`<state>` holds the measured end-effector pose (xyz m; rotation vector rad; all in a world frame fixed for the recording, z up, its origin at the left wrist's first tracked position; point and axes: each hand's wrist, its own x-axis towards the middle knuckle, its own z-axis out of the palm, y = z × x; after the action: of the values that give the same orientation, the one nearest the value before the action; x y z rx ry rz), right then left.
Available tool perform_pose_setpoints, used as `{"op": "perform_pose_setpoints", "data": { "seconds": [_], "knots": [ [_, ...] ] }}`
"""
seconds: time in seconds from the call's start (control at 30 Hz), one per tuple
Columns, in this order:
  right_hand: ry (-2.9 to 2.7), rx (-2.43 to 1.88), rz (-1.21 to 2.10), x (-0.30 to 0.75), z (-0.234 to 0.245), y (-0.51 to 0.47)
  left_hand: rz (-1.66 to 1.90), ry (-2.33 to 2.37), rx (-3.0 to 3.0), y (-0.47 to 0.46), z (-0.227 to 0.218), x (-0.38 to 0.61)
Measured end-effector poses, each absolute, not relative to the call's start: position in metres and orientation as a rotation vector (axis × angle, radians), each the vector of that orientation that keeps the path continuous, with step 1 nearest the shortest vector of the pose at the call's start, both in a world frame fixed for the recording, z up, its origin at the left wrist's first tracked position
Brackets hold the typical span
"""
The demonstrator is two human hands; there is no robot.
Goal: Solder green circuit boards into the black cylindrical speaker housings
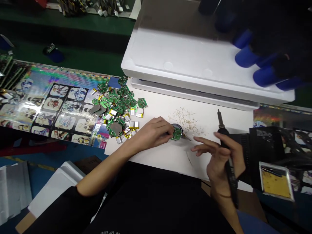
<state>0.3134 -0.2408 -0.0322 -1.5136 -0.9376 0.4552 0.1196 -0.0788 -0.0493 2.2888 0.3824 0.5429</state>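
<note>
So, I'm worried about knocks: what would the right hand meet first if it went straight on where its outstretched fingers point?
Probably the thin rod beside the green circuit board, then that board, though depth is unclear.

The left hand hides part of the green board. The scattered bits are too tiny to name.

Piled circuit boards and a soldering iron show an electronics workshop.
</note>
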Motion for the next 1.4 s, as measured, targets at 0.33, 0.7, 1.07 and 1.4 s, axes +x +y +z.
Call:
{"op": "perform_pose_setpoints", "data": {
  "seconds": [0.33,0.7,1.07,1.4],
  "knots": [
    [-1.446,-1.585,0.268,0.297,-0.07,-0.231,0.782,0.507,2.196,-0.096,-0.073,0.116],
    [-1.488,-1.556,0.392,0.305,-0.056,-0.218,0.818,0.492,2.437,-0.099,-0.06,0.126],
    [-1.496,-1.62,0.275,0.294,-0.058,-0.216,0.822,0.476,2.44,-0.094,-0.061,0.123],
    [-1.514,-1.622,0.248,0.294,-0.067,-0.217,0.8,0.454,2.411,-0.097,-0.063,0.124]
  ]
}}
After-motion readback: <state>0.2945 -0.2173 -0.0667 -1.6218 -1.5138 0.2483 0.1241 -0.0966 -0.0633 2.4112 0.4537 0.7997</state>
